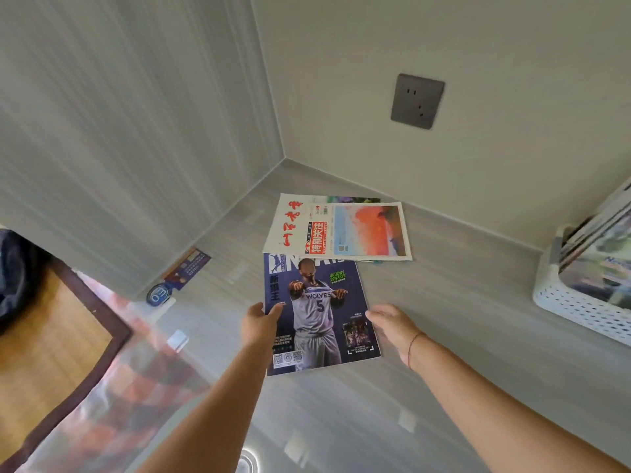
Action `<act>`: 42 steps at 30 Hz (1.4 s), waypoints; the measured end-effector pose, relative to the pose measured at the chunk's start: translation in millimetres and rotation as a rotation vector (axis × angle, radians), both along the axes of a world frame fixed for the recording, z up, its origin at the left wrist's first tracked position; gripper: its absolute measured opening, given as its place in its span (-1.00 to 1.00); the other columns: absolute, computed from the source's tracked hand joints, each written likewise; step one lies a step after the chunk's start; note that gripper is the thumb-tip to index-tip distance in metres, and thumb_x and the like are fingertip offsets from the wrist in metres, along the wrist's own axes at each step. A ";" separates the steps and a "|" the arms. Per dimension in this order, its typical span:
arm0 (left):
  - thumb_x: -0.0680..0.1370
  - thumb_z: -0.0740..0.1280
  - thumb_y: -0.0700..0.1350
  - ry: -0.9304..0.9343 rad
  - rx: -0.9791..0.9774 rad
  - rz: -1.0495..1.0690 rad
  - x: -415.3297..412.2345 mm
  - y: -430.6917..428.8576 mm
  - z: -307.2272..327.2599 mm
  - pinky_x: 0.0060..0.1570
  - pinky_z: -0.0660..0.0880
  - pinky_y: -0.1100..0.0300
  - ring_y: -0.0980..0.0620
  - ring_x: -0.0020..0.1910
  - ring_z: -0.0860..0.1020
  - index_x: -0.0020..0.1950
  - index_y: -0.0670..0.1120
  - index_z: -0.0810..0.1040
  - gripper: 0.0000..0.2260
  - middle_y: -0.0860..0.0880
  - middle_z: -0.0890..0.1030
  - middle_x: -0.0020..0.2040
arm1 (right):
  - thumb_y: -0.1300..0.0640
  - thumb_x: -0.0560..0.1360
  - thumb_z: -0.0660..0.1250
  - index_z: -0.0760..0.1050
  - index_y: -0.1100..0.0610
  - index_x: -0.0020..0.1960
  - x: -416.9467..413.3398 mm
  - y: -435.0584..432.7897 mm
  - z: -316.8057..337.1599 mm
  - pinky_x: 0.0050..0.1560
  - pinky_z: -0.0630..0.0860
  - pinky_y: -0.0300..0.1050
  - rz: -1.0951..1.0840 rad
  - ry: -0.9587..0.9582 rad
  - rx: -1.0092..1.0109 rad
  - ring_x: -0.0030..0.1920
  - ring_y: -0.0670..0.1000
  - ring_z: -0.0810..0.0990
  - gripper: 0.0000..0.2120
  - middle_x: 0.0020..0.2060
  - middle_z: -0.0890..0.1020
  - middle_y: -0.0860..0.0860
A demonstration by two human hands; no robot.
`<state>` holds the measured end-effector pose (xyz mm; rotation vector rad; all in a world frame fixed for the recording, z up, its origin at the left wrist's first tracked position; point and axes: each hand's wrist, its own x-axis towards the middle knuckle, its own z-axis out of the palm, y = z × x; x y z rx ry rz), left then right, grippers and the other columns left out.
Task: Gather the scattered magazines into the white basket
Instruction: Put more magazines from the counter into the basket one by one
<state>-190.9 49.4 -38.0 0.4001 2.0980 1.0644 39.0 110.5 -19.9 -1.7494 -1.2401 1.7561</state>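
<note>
A dark blue basketball magazine point(319, 315) lies flat on the grey floor in front of me. My left hand point(260, 324) is at its left edge with the fingers straight, touching or just over the cover. My right hand point(392, 324) hovers open at its right edge, holding nothing. Behind it a white magazine with red lettering point(338, 230) overlaps the blue one's top edge, with another magazine point(355, 200) peeking out under it. The white perforated basket point(573, 307) stands at the right with several magazines point(601, 257) upright in it.
Two walls meet in a corner behind the magazines; a grey socket point(417, 101) is on the right wall. A blue leaflet point(187, 268) and a round blue tag point(159, 295) lie by the left wall. A wooden-framed mat point(51, 346) sits at far left.
</note>
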 end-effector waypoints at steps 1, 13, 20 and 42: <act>0.48 0.42 -0.09 -0.067 0.000 0.038 -4.5 1.5 -1.1 0.11 0.46 0.06 -0.13 0.11 0.53 0.33 -0.25 0.42 -0.52 -0.22 0.54 0.23 | 0.22 0.53 0.26 0.40 0.39 0.23 -1.0 1.1 -0.6 0.02 0.40 -0.08 -0.013 0.001 -0.010 0.13 0.17 0.52 -0.67 0.21 0.50 0.35; 0.55 0.30 -0.23 -0.289 0.027 -0.050 -7.2 7.3 -2.0 -0.02 0.57 -0.11 -0.19 -0.14 0.60 0.25 -0.16 0.44 -0.72 -0.22 0.61 0.02 | 0.21 0.54 0.22 0.46 0.17 0.15 1.0 -0.9 -0.1 -0.12 0.37 -0.11 -0.058 0.113 -0.125 -0.11 0.02 0.47 -0.80 -0.16 0.53 0.08; 0.54 0.28 -0.29 -0.275 0.175 -0.097 -6.2 -18.4 5.4 -0.13 0.58 -0.02 -0.15 -0.20 0.63 0.13 -0.07 0.51 -0.79 -0.15 0.67 -0.07 | 0.19 0.53 0.25 0.43 0.26 0.23 -1.9 2.5 -0.8 0.14 0.42 0.01 -0.032 0.069 -0.084 0.02 0.10 0.51 -0.71 -0.11 0.56 0.08; 0.56 0.27 -0.26 -0.290 0.298 -0.346 24.0 -6.1 70.0 -0.11 0.58 0.08 -0.13 -0.15 0.62 0.18 -0.26 0.55 -0.78 -0.21 0.65 0.00 | 0.38 0.50 0.23 0.48 0.27 0.18 39.2 12.8 32.0 -0.23 0.44 -0.17 -0.157 0.255 0.068 -0.23 -0.04 0.54 -0.74 -0.04 0.59 0.13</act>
